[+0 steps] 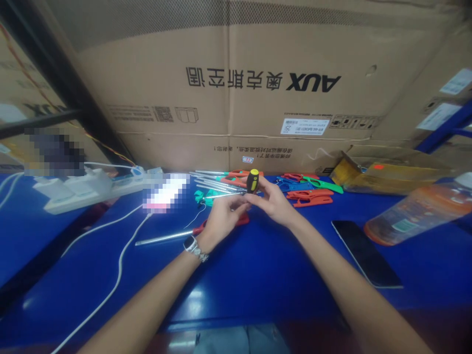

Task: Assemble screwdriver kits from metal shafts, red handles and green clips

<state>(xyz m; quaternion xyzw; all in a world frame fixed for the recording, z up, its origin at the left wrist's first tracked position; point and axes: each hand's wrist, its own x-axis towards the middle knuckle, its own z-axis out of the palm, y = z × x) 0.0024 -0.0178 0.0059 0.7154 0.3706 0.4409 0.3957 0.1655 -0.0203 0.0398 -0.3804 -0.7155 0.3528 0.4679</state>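
Observation:
A small screwdriver (pixel 252 181) with a black and yellow handle stands nearly upright in the fingers of my right hand (pixel 273 200). Close beside it, my left hand (pixel 220 219) is closed, its fingertips meeting the right hand's; what it grips is mostly hidden. Partly under the left hand lies a long-necked lighter (pixel 165 238) with a red handle and a metal tube. Just beyond the hands is a pile of metal tubes (pixel 217 183) with orange and teal handle parts. Right of them lie loose plastic handle shells (pixel 309 197) in red, blue and green.
A black phone (pixel 363 253) and a tipped plastic bottle (pixel 409 216) lie to the right on the blue table (pixel 236 285). Behind stands a large carton (pixel 236 113), with a small open box (pixel 372 172) at right. A power strip (pixel 88 189) and white cables (pixel 120 275) lie left.

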